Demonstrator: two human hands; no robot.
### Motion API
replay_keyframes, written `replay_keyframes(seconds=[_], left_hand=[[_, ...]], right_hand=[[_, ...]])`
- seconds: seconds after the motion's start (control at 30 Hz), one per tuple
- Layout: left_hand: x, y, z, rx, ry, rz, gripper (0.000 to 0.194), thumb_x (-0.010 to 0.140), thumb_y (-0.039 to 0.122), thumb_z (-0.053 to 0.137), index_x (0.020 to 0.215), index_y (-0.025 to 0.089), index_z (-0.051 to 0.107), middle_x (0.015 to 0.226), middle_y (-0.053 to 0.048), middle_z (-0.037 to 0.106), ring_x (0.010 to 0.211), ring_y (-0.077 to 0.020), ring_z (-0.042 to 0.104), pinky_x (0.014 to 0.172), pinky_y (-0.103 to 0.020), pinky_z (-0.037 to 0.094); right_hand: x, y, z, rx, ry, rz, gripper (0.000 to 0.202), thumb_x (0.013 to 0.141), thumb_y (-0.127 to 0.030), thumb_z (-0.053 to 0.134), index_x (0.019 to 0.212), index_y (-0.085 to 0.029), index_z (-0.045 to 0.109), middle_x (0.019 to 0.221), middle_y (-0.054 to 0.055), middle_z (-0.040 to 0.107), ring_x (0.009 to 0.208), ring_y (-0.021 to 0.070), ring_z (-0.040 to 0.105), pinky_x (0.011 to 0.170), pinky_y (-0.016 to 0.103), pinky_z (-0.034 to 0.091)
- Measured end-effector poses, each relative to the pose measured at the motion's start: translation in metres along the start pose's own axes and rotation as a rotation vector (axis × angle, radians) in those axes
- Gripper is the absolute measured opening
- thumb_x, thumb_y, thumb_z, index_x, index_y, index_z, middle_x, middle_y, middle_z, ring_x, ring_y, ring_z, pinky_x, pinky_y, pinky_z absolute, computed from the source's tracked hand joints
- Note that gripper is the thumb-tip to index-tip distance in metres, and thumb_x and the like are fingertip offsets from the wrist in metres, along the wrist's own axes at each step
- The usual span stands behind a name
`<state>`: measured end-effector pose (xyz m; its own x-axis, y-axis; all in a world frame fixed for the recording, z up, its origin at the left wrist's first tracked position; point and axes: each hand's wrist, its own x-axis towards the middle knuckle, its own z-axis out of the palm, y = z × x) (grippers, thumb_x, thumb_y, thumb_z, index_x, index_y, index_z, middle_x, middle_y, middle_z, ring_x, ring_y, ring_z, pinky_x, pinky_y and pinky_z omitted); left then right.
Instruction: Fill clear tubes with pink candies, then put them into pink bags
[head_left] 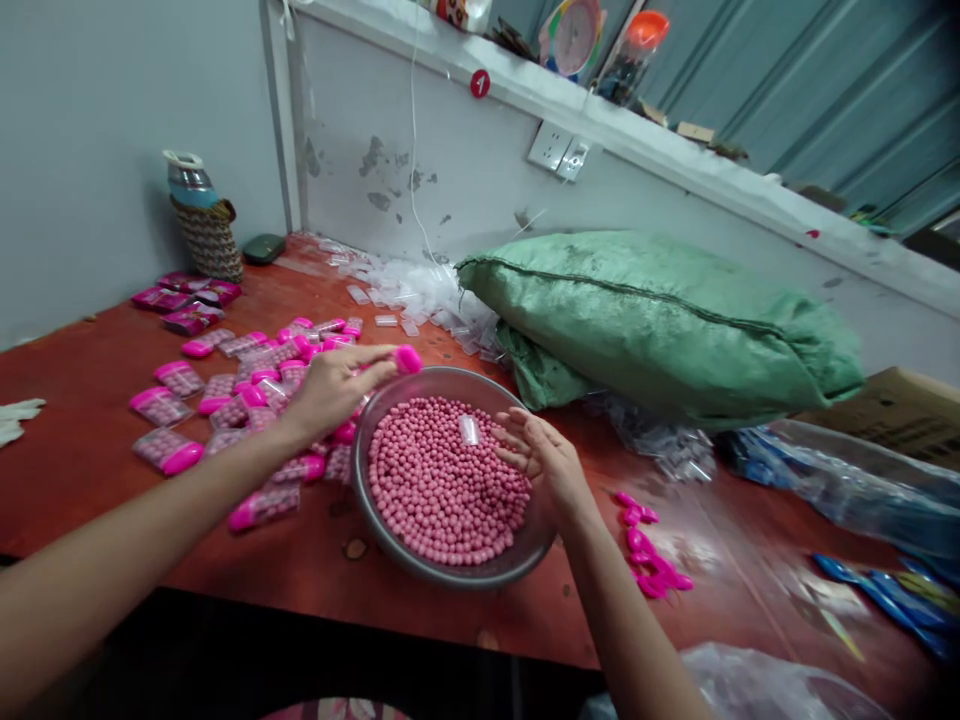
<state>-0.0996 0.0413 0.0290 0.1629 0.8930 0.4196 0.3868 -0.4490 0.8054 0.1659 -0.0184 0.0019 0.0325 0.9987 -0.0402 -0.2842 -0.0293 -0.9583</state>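
A metal bowl (362, 490) of round pink beads (442, 490) stands on the red table. Over its far left rim my left hand (341, 385) pinches a bright pink cap (408, 359); whether a container is attached behind the fingers cannot be made out. My right hand (544, 455) is above the bowl's right side, fingers apart and slightly curled. A small clear plastic container (469, 430) is over the beads, just left of those fingertips and apart from them. Left of the bowl lie many bead-filled containers with pink caps (180, 457).
Clear empty containers (427, 295) are heaped behind the bowl, beside a big green sack (660, 320). Loose pink caps (649, 560) lie at the right. Plastic bags (825, 490) and a cardboard box (900, 420) stand farther right. A bottle in a woven holder (206, 230) is at the back left.
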Motion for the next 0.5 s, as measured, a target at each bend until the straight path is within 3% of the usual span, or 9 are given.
replay_keyframes(seconds=[0.1, 0.17, 0.3, 0.37, 0.5], left_hand=[[0.017, -0.016, -0.017, 0.341, 0.109, 0.090, 0.034, 0.077, 0.035, 0.050, 0.104, 0.017, 0.061, 0.107, -0.007, 0.062, 0.103, -0.0220, 0.051, 0.092, -0.037, 0.034], [0.022, -0.014, -0.004, 0.438, 0.053, 0.142, 0.033, 0.079, 0.034, 0.047, 0.102, 0.016, 0.061, 0.104, -0.007, 0.062, 0.100, -0.0216, 0.053, 0.089, -0.036, 0.036], [0.025, 0.008, 0.060, 0.522, -0.381, 0.207, 0.029, 0.084, 0.031, 0.040, 0.089, 0.017, 0.064, 0.084, -0.007, 0.066, 0.078, -0.0185, 0.059, 0.072, -0.029, 0.042], [0.028, 0.016, 0.095, 0.640, -0.565, 0.277, 0.026, 0.084, 0.025, 0.039, 0.091, 0.016, 0.063, 0.085, -0.009, 0.064, 0.076, -0.0197, 0.059, 0.066, -0.029, 0.042], [0.040, 0.008, 0.140, 0.795, -0.837, 0.601, 0.023, 0.083, 0.015, 0.039, 0.096, 0.016, 0.058, 0.099, -0.011, 0.059, 0.084, -0.0207, 0.055, 0.061, -0.028, 0.041]], right_hand=[[0.004, 0.004, -0.017, -0.055, 0.086, -0.042, 0.022, 0.073, -0.030, 0.063, 0.090, -0.018, 0.061, 0.092, 0.005, 0.065, 0.073, 0.0127, 0.063, 0.064, 0.023, 0.051], [0.004, 0.006, -0.020, -0.047, 0.107, -0.082, 0.019, 0.073, -0.028, 0.063, 0.089, -0.018, 0.061, 0.088, 0.004, 0.066, 0.068, 0.0111, 0.063, 0.063, 0.022, 0.051], [0.002, 0.003, -0.017, 0.073, 0.208, -0.171, 0.013, 0.074, -0.024, 0.062, 0.086, -0.018, 0.061, 0.082, 0.002, 0.067, 0.065, 0.0096, 0.062, 0.059, 0.020, 0.049], [-0.001, 0.001, -0.017, 0.139, 0.248, -0.213, 0.010, 0.074, -0.022, 0.061, 0.083, -0.019, 0.060, 0.078, 0.001, 0.067, 0.063, 0.0094, 0.062, 0.058, 0.020, 0.049], [-0.018, 0.002, -0.028, 0.114, 0.255, -0.313, 0.008, 0.075, -0.020, 0.059, 0.082, -0.018, 0.061, 0.077, 0.001, 0.066, 0.061, 0.0099, 0.061, 0.058, 0.022, 0.049]])
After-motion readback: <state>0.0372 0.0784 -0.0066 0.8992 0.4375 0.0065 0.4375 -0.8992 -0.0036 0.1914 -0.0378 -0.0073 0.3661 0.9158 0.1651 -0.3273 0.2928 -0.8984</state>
